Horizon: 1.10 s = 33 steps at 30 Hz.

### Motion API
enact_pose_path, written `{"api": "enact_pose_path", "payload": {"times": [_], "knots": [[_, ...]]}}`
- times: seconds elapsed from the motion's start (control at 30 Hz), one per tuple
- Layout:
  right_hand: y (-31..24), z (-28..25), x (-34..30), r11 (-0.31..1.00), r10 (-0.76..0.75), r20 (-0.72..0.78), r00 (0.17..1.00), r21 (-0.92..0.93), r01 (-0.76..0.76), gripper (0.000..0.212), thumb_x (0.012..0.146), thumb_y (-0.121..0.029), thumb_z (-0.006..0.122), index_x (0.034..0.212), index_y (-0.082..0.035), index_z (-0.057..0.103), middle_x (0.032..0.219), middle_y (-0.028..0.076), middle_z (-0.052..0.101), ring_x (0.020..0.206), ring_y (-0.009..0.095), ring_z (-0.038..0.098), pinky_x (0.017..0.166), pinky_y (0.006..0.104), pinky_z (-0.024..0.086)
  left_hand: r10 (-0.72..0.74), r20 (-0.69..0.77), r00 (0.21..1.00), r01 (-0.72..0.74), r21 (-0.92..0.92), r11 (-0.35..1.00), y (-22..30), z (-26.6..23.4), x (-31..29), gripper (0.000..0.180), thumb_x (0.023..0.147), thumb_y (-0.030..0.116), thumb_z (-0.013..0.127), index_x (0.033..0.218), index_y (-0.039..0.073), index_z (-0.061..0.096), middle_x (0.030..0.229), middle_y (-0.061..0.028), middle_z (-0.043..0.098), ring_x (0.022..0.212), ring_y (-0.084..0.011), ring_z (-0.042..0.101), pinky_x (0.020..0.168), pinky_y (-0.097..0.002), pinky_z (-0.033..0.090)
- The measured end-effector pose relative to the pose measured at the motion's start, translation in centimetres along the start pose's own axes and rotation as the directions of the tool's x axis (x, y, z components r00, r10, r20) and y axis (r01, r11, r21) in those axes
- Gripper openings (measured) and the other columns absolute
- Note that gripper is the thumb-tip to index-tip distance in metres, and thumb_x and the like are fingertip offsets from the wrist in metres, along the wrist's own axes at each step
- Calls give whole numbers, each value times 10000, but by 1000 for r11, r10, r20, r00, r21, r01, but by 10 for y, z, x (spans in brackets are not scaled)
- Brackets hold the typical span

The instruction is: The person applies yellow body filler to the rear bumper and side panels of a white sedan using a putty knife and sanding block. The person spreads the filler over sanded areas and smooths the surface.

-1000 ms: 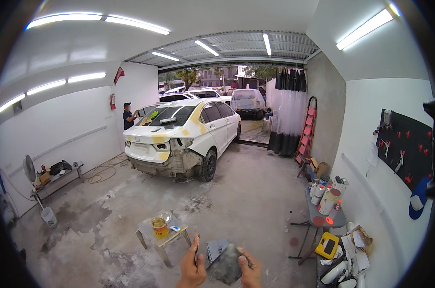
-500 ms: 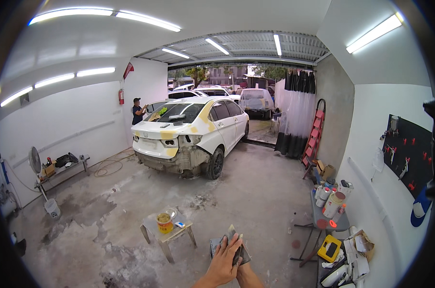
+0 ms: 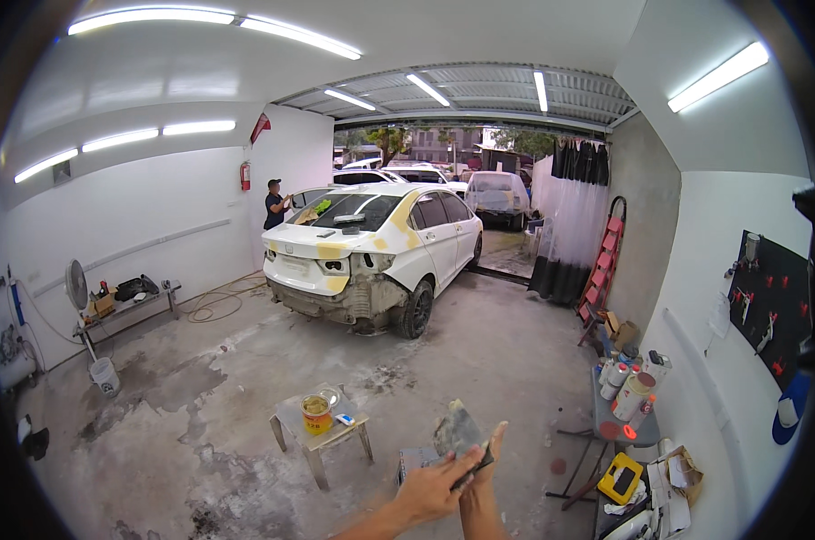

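A worn grey flat piece (image 3: pixel 461 430), perhaps folded sandpaper, is tilted up in front of me. My left hand (image 3: pixel 439 481) closes over its lower part, fingers across the dark face. Beside its right edge my right hand (image 3: pixel 488 463) stands upright with fingers stretched, touching or nearly touching the piece; some fingers are hidden behind it. Left of my hands, a small wooden stool (image 3: pixel 292 416) bears an open yellow can (image 3: pixel 316 416) of brownish stuff and a small white-and-blue item (image 3: pixel 344 419). A grey box-like thing (image 3: pixel 414 460) is partly hidden beyond my left hand.
A white sedan (image 3: pixel 308 238) with yellow filler patches and no rear bumper is ahead. A person (image 3: pixel 275 209) works at its far left side. On the right are a side table (image 3: pixel 641 438) with cans and bottles, a yellow case (image 3: pixel 620 477) and a red ladder (image 3: pixel 603 261).
My hands have shifted slightly right and drawn apart. The left now grips the piece from its lower left, and more of its face shows. The whole view has swung a little left.
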State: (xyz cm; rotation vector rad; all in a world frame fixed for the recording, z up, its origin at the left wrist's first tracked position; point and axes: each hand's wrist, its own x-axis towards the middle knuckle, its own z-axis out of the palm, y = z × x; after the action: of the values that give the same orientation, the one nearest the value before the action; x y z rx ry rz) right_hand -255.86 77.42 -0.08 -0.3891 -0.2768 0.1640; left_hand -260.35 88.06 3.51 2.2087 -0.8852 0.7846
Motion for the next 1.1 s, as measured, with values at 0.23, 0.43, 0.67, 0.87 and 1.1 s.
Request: {"api": "enact_pose_path", "payload": {"times": [0.23,0.43,0.67,0.87,1.1], "knots": [[-10,-32,32,996,75,37,996,-59,-73,941,944,-776,375,1444,12,494,1288,174,647,1126,275,648,1010,389,514,-293,-250,923,305,10,952,23,-15,12,486,952,191,625,1435,201,574,1297,-103,677,1067,-320,710,788,-387,607],[-2,-54,32,957,156,184,970,-273,-102,775,843,-291,559,1520,46,387,1379,179,573,1142,239,634,977,334,511,-308,-345,887,287,-114,951,19,-18,16,460,980,211,602,1438,193,575,1204,-108,720,1026,-321,729,743,-399,596],[-41,-53,-19,680,426,-18,905,-653,-333,784,857,-137,633,1578,-31,343,1473,164,527,1246,222,593,1001,322,494,-648,-452,613,526,-378,762,-51,-19,-22,460,1035,251,557,1478,129,522,1094,-133,736,923,-258,748,784,-298,554],[-9,-69,-45,798,191,-179,965,-545,-258,493,998,-148,565,1476,-50,492,1250,128,655,1092,240,655,938,375,546,-558,-104,824,437,-511,740,-12,43,-72,479,1056,256,522,1492,60,482,1417,-163,601,1269,-264,610,1033,-332,483],[-28,-69,-36,991,113,-26,993,-68,-115,695,1062,-581,289,1385,-19,540,1332,158,597,1187,279,604,939,409,559,-181,8,983,181,-46,982,34,54,-38,484,977,219,600,1453,152,540,1323,-127,664,1064,-323,711,826,-384,600]]}}
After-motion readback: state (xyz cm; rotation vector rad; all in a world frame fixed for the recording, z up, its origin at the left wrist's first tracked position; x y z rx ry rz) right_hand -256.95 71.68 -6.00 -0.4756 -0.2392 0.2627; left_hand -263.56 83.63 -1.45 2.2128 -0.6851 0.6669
